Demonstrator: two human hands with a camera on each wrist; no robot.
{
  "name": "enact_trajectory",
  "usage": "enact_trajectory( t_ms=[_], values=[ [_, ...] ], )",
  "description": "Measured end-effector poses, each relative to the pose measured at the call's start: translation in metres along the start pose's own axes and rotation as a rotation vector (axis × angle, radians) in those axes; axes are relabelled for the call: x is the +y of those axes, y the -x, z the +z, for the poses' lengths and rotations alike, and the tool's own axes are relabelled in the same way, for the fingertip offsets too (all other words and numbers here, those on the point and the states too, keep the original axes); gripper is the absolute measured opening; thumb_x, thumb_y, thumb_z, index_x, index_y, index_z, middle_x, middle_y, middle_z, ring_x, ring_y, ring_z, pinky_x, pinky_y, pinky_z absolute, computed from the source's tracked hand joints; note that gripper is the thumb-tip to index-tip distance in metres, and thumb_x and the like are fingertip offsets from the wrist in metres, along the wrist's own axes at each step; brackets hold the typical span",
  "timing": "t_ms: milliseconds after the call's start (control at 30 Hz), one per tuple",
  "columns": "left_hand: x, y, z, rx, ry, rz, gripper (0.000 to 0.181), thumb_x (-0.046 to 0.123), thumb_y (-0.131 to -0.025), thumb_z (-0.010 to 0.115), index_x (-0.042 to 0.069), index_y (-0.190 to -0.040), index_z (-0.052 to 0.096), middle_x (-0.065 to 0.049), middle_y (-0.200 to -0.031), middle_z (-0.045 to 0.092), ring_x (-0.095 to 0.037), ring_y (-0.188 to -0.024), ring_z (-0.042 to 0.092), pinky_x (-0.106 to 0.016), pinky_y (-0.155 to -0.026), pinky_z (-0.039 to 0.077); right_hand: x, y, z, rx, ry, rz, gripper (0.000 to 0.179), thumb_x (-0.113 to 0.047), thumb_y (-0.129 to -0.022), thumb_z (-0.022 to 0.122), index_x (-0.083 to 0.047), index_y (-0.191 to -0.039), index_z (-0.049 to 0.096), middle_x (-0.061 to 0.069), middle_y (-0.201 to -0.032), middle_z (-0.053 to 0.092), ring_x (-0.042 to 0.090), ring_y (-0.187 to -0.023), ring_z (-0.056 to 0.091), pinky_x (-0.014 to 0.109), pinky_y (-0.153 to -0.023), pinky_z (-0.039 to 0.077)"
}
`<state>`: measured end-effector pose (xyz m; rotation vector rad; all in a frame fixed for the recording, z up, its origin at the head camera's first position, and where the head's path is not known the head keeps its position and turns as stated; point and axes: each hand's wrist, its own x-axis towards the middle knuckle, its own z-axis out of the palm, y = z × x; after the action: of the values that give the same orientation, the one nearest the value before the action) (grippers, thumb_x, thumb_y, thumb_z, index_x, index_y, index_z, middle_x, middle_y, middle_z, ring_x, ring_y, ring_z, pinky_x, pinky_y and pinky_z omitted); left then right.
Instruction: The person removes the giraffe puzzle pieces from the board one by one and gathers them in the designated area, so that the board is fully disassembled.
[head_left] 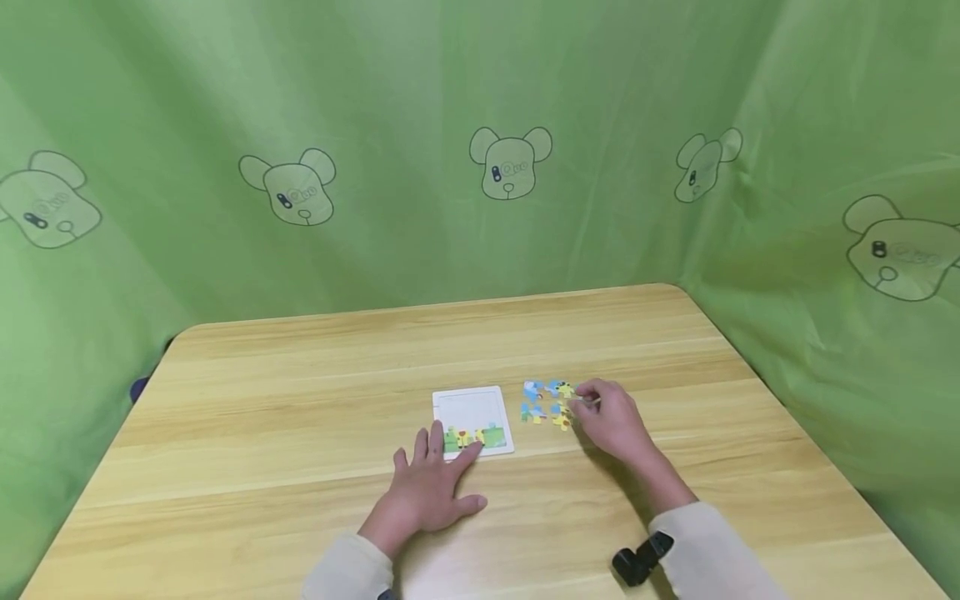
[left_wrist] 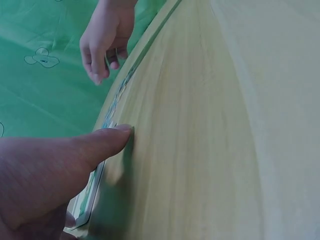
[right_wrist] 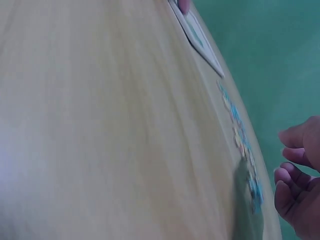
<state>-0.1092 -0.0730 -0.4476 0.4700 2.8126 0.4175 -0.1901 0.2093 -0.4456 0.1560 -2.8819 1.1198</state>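
A white puzzle tray [head_left: 471, 409] lies on the table, with joined pieces [head_left: 493, 436] showing green ground and yellow animal parts along its near side. My left hand [head_left: 427, 493] spreads its fingers over the tray's near left corner; the fingertips touch the tray. To the right, my right hand [head_left: 615, 422] hovers at the edge of a group of loose puzzle pieces [head_left: 533, 390], coloured blue, yellow and green. Its fingers are loosely bent, and in the right wrist view no piece shows between thumb and fingers [right_wrist: 295, 137].
The wood-grain table [head_left: 300, 417] has rounded far corners. A green curtain [head_left: 405, 250] with bear-head outlines hangs behind it and at both sides. A black device [head_left: 641, 560] is strapped at the right sleeve cuff.
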Motion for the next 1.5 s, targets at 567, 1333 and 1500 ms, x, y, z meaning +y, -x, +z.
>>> enact_trajectory(
  t_ms=[567,1333,1500],
  values=[
    [0.005,0.004,-0.004,-0.013,-0.003,-0.006,0.072,0.065,-0.083,0.053,0.036,-0.146,0.033,-0.031,-0.152,0.015,-0.05,-0.138,0.018,-0.072,-0.1,0.02,-0.061,-0.008,0.047,-0.204,-0.024,-0.134,0.013,-0.012,-0.085,0.067,-0.006,-0.097,0.068,0.002,-0.089,0.061,0.013,-0.079,0.056,0.028,-0.072,0.05],
    [0.002,0.001,-0.005,-0.044,-0.054,0.002,0.069,0.064,-0.083,0.054,0.035,-0.144,0.038,-0.027,-0.153,0.016,-0.046,-0.138,0.02,-0.07,-0.099,0.023,-0.098,-0.014,0.094,-0.38,0.041,-0.326,0.022,-0.004,-0.092,0.052,0.0,-0.105,0.068,0.007,-0.093,0.06,0.016,-0.085,0.054,0.035,-0.079,0.047],
    [0.002,0.002,-0.006,-0.049,-0.041,0.003,0.068,0.063,-0.084,0.054,0.034,-0.143,0.039,-0.027,-0.153,0.015,-0.045,-0.139,0.019,-0.071,-0.1,0.022,-0.097,-0.012,0.099,-0.415,0.066,-0.336,0.025,-0.006,-0.095,0.047,0.0,-0.109,0.067,0.005,-0.093,0.058,0.014,-0.085,0.051,0.033,-0.079,0.047]
  ],
)
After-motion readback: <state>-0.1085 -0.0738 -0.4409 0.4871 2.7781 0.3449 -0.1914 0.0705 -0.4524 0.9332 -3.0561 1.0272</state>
